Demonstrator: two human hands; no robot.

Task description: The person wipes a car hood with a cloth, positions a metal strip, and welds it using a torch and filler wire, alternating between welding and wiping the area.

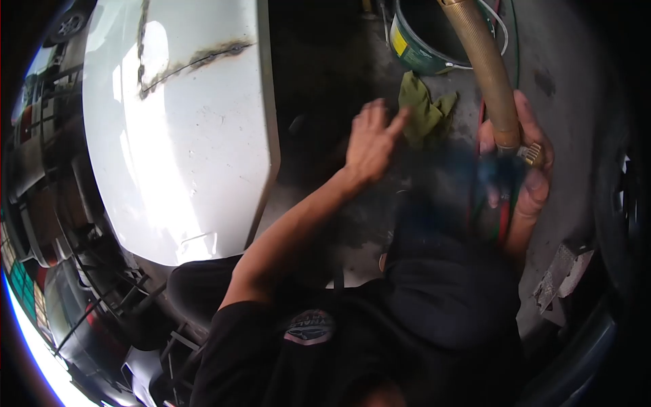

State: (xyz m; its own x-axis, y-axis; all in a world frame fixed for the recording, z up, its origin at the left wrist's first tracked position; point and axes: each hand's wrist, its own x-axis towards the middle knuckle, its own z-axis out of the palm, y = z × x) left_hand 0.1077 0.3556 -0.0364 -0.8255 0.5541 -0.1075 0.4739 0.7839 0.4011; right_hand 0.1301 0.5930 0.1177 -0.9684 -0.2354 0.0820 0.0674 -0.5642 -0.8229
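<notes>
My left hand (371,142) is empty, blurred by motion, its fingers apart beside a crumpled green cloth (424,112) on the floor. Farther right, my right hand (536,180) is wrapped round the lower end of a ribbed, brass-coloured torch handle (485,68). A brass knob (532,154) shows between its fingers. Red and green hoses (504,217) run down from there. Something blue and smeared (498,173) covers part of the grip. To the left lies a white metal panel (224,136) with a dark, scorched seam (203,60) near its top.
A dark green bucket (424,54) with a yellow label and white handle stands at the top, close to the torch. A pale, box-like object (563,271) is on the lower right. Metal frames and vehicle parts (88,292) crowd the far left.
</notes>
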